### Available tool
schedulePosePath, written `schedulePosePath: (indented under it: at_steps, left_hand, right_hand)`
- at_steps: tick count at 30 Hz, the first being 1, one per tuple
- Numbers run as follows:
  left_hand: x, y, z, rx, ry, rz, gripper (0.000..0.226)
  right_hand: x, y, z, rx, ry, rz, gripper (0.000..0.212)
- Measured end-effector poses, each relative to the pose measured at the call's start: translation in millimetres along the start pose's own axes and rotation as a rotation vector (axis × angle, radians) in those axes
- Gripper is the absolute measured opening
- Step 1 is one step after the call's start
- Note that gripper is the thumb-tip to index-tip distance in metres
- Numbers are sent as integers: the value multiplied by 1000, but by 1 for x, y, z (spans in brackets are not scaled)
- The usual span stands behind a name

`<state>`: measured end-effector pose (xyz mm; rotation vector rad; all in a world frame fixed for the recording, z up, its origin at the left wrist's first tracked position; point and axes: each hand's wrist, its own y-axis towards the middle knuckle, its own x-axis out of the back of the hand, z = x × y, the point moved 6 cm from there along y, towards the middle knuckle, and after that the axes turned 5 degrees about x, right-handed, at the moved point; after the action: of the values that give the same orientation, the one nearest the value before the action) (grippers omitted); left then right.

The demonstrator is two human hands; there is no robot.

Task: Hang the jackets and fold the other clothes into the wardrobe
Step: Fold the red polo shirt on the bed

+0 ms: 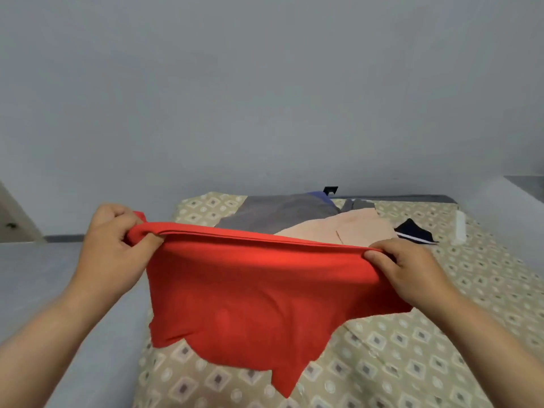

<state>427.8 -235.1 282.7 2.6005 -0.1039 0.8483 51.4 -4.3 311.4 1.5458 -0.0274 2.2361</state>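
Observation:
A red garment point(259, 295) hangs stretched between my hands above the bed, its folded top edge taut and its lower part drooping onto the bedspread. My left hand point(114, 240) grips the left end of that edge with curled fingers. At the right end, my right hand point(412, 275) pinches the edge between thumb and fingers. Behind the red cloth lie a grey garment point(279, 212), a peach garment point(344, 228) and a small dark piece with a white stripe point(413, 232). No wardrobe is in view.
The bed point(441, 334) has a beige spread patterned with diamonds and runs to the plain grey wall. The floor point(44, 275) lies to the left. A white object point(459, 228) rests near the bed's far right edge.

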Motion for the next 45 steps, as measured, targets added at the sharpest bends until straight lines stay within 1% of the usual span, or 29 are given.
schedulePosePath:
  at_steps: [2,5,7,10,12,14,16,18,22,25,26,30,33,36,40,43,44,45]
  left_hand:
    - [-5,-20,12,-2,29,2,28]
    - [-16,-53,26,-35,36,1,22]
    - [-21,-77,36,-55,18,0,34]
    - [-21,-120,54,-42,4,9,42]
    - [-19,-151,69,-8,11,26,51]
    - [-15,-192,85,47,37,74,55]
    - [-15,-239,99,126,44,165,55]
    - [-21,-287,108,170,45,259,57]
    - [-38,-385,123,225,99,358,47]
    - [-54,-455,126,216,175,482,43]
    - [-58,-476,127,187,224,503,42]
    - [-72,-553,129,55,604,575,44]
    - [-82,-599,141,11,724,658,41]
    - [-77,-630,144,17,800,765,46]
    - [-78,-651,131,70,878,952,54]
    - [-79,-645,123,238,896,1039,74]
    - [-81,-639,119,288,884,1043,82]
    - [-85,-629,115,302,861,1019,89]
  right_hand:
    - [-26,-16,-14,30,-47,70,15]
    - [-57,-52,-25,40,-64,89,17]
    - [-71,-74,-25,50,-69,91,16]
    - [-82,-103,-20,64,-41,101,15]
    - [-92,-127,-17,81,-12,126,21]
    - [-105,-154,-15,84,30,173,26]
    - [-119,-181,-17,77,52,262,31]
    - [-136,-208,-23,65,62,353,41]
    - [-168,-271,-45,-1,29,477,51]
    - [-189,-330,-64,2,-39,568,50]
    - [-198,-350,-69,6,-44,587,49]
    - [-235,-428,-90,-7,5,652,45]
    - [-255,-472,-104,15,7,684,46]
    - [-250,-489,-118,31,-20,676,47]
    - [-246,-499,-127,20,-28,770,51]
    - [-247,-495,-127,-89,83,853,54]
    - [-247,-490,-126,-148,153,856,51]
    - [-248,-481,-126,-199,232,834,47]
